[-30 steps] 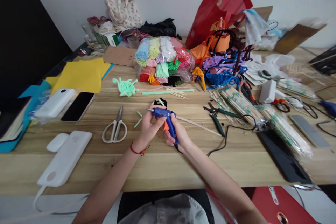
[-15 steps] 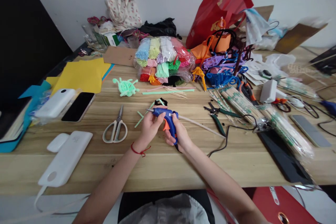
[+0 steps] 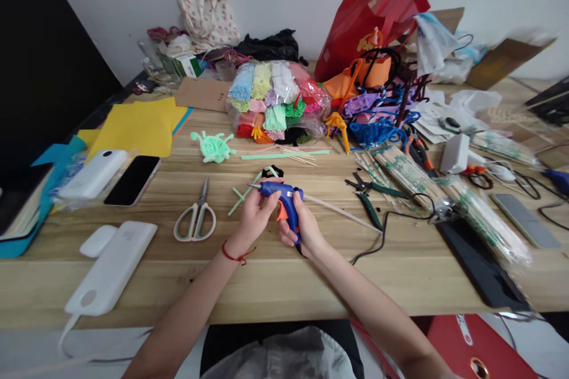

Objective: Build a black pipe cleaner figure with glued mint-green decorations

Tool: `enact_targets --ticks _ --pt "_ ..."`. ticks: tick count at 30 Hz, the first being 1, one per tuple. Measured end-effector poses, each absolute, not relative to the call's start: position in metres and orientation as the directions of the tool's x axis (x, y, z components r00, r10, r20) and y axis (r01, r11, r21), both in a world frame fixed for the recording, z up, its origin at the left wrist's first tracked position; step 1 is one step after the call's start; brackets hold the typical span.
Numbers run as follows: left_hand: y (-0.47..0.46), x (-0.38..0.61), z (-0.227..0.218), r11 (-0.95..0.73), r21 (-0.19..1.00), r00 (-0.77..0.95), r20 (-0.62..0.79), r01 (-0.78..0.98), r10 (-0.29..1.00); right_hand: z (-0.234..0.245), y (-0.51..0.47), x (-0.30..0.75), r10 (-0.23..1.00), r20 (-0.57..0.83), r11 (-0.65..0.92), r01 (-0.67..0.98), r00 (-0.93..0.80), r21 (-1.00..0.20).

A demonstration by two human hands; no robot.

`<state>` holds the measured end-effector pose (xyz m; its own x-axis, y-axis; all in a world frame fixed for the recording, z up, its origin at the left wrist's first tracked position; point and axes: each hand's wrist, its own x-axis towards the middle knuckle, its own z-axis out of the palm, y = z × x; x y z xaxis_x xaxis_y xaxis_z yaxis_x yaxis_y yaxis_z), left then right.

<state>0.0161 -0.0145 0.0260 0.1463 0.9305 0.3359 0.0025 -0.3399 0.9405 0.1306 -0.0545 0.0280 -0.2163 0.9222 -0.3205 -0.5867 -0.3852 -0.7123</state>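
At the middle of the wooden table (image 3: 284, 284), our right hand (image 3: 303, 228) is wrapped tight around the handle of the blue glue gun (image 3: 281, 192), nozzle pointing left. Our left hand (image 3: 254, 216) is curled closed under the nozzle, beside 1 pale green strip (image 3: 242, 195); we cannot tell whether it pinches it. Scissors (image 3: 195, 219) lie apart on the left. Pliers (image 3: 367, 192), 1 wooden stick (image 3: 338, 210) and the black cord (image 3: 386, 231) crowd the right.

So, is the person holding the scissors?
No, the scissors lie on the table, apart from the left hand, and the right hand grips the blue glue gun.
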Motion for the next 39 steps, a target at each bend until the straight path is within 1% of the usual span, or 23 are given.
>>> enact_targets --ticks 8,17,25,29,33,35,39 --pt "-0.013 0.013 0.025 -0.39 0.92 0.18 0.379 0.032 0.908 0.027 -0.053 0.134 0.906 -0.344 -0.422 -0.577 -0.246 -0.699" --pt "-0.013 0.011 0.021 -0.388 0.92 0.198 0.371 0.054 0.907 0.028 -0.052 0.136 0.889 -0.366 -0.457 -0.591 -0.276 -0.665" --pt "-0.009 0.007 0.019 -0.419 0.904 0.244 0.389 0.087 0.888 0.028 -0.05 0.138 0.855 -0.389 -0.518 -0.605 -0.344 -0.604" --pt "-0.009 0.004 0.021 -0.458 0.878 0.284 0.407 0.141 0.868 0.028 -0.048 0.14 0.849 -0.351 -0.529 -0.631 -0.395 -0.567" --pt "-0.008 0.004 0.023 -0.493 0.85 0.316 0.423 0.185 0.849 0.03 -0.046 0.144 0.831 -0.296 -0.555 -0.673 -0.47 -0.49" --pt "-0.007 0.005 0.023 -0.506 0.842 0.314 0.436 0.19 0.843 0.031 -0.046 0.145 0.825 -0.287 -0.564 -0.681 -0.486 -0.466" --pt "-0.006 0.008 0.017 -0.521 0.835 0.269 0.468 0.18 0.842 0.031 -0.046 0.143 0.823 -0.275 -0.566 -0.685 -0.496 -0.458"
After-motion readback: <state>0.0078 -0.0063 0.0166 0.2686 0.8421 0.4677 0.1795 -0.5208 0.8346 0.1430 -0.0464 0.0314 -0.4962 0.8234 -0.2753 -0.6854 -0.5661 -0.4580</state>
